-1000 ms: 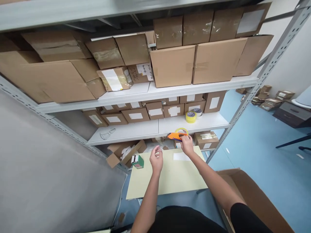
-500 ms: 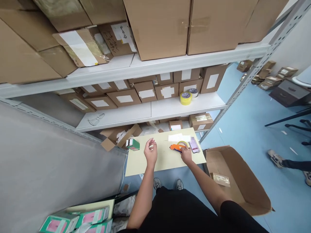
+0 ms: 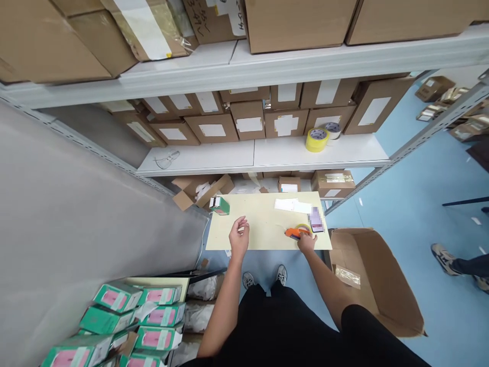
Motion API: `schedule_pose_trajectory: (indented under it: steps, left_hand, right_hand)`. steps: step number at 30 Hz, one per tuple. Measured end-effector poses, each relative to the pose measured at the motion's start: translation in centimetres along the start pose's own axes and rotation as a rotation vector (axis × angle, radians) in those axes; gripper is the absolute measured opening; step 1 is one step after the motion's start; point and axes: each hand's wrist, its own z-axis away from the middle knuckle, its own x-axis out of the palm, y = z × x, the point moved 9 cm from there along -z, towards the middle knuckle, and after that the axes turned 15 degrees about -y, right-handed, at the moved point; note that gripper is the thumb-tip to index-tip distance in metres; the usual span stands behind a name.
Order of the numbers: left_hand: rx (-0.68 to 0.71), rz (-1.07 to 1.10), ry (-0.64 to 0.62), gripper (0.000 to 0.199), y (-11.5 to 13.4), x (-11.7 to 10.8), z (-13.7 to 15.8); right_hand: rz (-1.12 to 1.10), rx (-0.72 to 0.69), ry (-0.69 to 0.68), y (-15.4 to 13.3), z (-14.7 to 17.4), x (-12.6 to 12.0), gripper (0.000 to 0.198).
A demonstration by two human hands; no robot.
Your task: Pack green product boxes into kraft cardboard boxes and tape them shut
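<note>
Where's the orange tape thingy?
In the head view, the orange tape dispenser is in the person's right hand, near the front right corner of the pale table.

a: is any writing showing clearly?

b: dark handwriting is running across a brown carton [image 3: 225, 31] at the upper shelf's [image 3: 183, 65] front edge; the view's top is cutting it off, and i'm not reading any of it for certain.

a: and the white slip [image 3: 236, 19] on that carton?

b: it's carrying dark characters too, equally uncertain.

a: the yellow tape roll [image 3: 316, 145] toward the middle shelf's [image 3: 214, 157] right edge?

b: print is circling its core, too small to read.
</note>
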Motion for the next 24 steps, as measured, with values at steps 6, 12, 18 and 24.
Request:
schedule_pose_trajectory:
  steps: [6,12,18,24]
  left_hand:
    - [0.017,0.103,-0.085,0.041,-0.4,0.6,-0.5]
    - [0.061,0.157,-0.169,0.042,-0.3,-2.1,0.6]
    - [0.066,0.194,-0.071,0.046,-3.0,-10.7,3.4]
    - [0.013,0.224,0.102,0.048,-7.9,-20.1,8.1]
  right_hand:
    - [-0.264,-0.171,0.182,-4.9,3.3,-4.4,0.054]
    - [-0.523,-0.423,0.259,-12.8,8.2,-7.3,0.055]
    - [-0.572,-0.581,0.184,-21.7,11.9,-6.4,0.059]
    - [-0.547,-0.729,0.07,-30.7,15.2,-1.4,0.059]
